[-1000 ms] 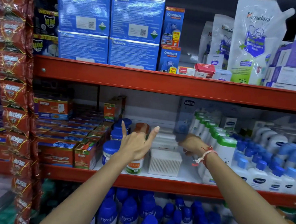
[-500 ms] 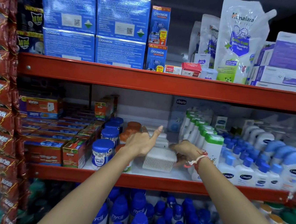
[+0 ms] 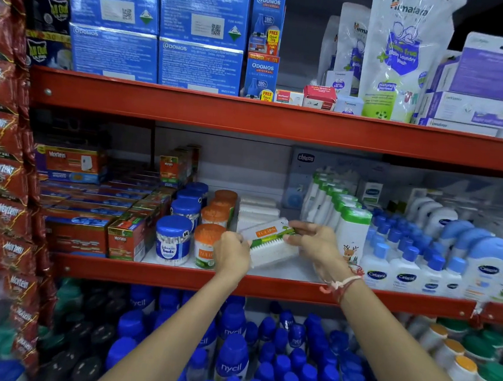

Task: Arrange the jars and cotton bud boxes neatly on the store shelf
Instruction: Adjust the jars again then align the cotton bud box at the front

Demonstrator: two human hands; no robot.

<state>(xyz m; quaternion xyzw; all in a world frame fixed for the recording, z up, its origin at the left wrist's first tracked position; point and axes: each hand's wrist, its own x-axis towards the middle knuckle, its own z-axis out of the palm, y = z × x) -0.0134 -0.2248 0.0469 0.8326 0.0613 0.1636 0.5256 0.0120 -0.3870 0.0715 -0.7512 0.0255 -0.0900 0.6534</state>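
Hands, left hand (image 3: 231,252), right hand (image 3: 316,243), gripping tilted cotton bud box (image 3: 269,243)

Bare forearms; red-and-white thread bracelet (image 3: 342,285) circles the right wrist.

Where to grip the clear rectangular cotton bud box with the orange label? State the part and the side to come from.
Take the clear rectangular cotton bud box by its two short ends, one from the left and one from the right, as the left hand and right hand do now. It is long and tilted, label up, so an end grip probably steadies it and leaves the base free to set down.
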